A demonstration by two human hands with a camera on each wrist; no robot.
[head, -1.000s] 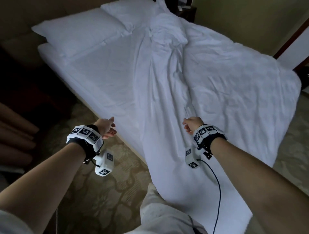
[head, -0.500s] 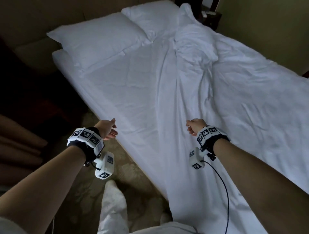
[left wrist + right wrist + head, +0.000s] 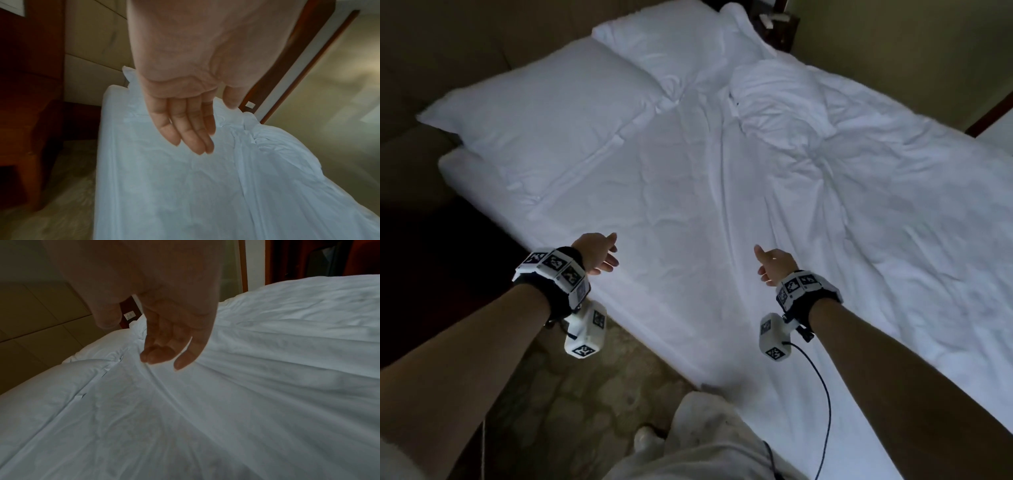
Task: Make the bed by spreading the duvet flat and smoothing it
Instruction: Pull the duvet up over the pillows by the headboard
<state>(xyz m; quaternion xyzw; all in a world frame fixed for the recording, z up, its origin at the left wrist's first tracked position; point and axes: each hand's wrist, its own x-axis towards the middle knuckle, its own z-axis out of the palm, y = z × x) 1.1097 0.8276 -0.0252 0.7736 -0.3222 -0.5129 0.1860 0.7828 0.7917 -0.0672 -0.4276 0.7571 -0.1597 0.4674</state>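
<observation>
One bed (image 3: 599, 294): white-sheeted mattress running from the near floor edge up to the headboard wall; the bare sheet shows across its left half.
Duvet (image 3: 893, 219) (image 3: 298, 186) (image 3: 287, 369): white, wrinkled, lying over the right half of the bed and trailing off the near end; its upper part is bunched into a crumpled mound just below the far pillow; a long fold runs down its left margin, where it meets the bare sheet.
Near pillow (image 3: 544, 113): white, large, at the bed's left head corner, lying flat on the sheet.
Far pillow (image 3: 674, 37): white, beside the near pillow, at the head of the bed; its lower corner touches the duvet's bunched part.
Carpet (image 3: 585, 394): patterned, dim, along the left side of the bed.
Nightstand (image 3: 779, 29): dark, behind the far pillow; what stands on it is too small to tell.
Trouser leg (image 3: 709, 442): pale cloth at the bottom edge, next to the bed's near corner.
Left hand (image 3: 595, 251) (image 3: 185, 113): held above the sheet near the bed's left edge, fingers straight and together, thumb apart; it holds nothing.
Right hand (image 3: 774, 262) (image 3: 170, 337): held above the duvet's left fold, thumb raised, fingers loosely bent downward; it holds nothing, and whether the fingertips touch the fold I cannot tell.
</observation>
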